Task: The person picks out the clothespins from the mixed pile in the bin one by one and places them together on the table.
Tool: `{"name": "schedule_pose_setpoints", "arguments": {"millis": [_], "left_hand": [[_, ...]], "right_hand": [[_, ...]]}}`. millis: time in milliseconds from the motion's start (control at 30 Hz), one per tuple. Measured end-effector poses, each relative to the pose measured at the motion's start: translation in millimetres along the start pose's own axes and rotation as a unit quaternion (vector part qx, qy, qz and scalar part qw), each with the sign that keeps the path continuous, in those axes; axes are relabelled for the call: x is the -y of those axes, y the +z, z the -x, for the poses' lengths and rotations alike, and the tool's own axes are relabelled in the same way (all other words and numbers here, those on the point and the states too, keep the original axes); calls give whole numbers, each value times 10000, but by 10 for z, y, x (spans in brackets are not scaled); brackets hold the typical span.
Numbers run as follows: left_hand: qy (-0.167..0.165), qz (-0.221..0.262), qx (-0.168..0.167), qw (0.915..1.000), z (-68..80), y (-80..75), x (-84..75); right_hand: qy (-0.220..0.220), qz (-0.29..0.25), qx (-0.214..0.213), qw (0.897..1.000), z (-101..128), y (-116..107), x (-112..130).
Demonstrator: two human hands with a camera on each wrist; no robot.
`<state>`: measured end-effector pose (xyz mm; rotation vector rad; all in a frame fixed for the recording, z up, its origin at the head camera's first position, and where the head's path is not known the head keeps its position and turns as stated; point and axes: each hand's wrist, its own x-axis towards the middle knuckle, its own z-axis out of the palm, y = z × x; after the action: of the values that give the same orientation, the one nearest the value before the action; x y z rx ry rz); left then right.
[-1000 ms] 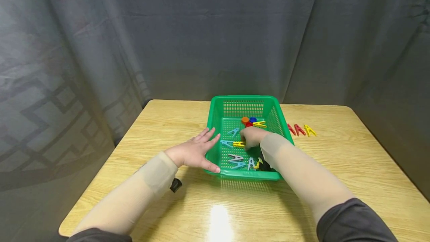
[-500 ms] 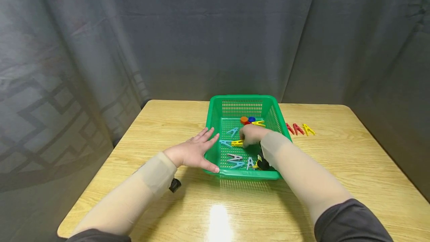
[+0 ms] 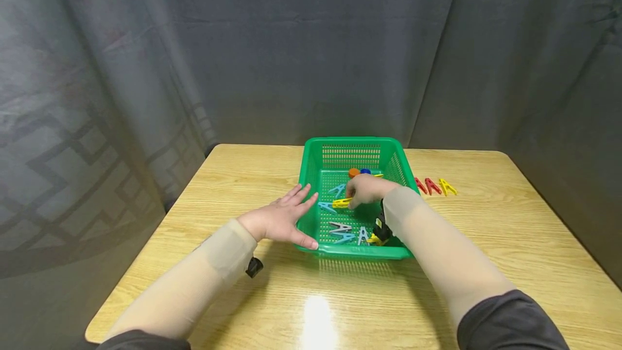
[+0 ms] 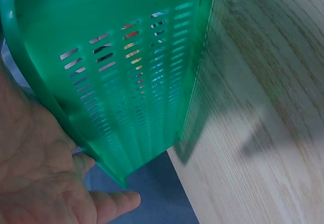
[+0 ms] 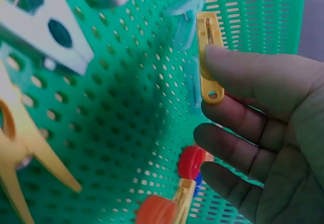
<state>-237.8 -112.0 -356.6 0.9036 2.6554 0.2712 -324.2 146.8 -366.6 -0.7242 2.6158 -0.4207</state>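
We see a person's right hand (image 3: 368, 188) pinching a yellow peg (image 3: 342, 203) inside a green basket (image 3: 362, 251)

The basket stands near the middle of the worktop's (image 3: 243, 172) far edge, and the hands are apart: the left hand (image 3: 284, 217) lies with fingers spread at the basket's left edge, thumb at the front left corner. We find the held peg left of the basket's middle, between thumb and fingers, near a light blue peg (image 3: 326, 207). Towards the basket's front edge we see a grey peg (image 3: 341, 227); towards its far edge, an orange cap (image 3: 354, 173) and a blue cap (image 3: 365, 171). Past its right edge, two red pegs (image 3: 431, 186) lie on the worktop
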Motion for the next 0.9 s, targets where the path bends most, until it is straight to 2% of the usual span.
{"name": "schedule_pose_setpoints", "arguments": {"millis": [367,633,900], "left_hand": [[39,-38,1,10000,-12,0,-16],[22,-33,21,10000,-25,1,-5],[2,45,34,10000,-34,7,-11]], "right_hand": [[37,-23,-258,9997,220,-245,15],[-26,-43,-599,9982,374,-400,47],[-115,22,-913,9958,521,-512,-20]]}}
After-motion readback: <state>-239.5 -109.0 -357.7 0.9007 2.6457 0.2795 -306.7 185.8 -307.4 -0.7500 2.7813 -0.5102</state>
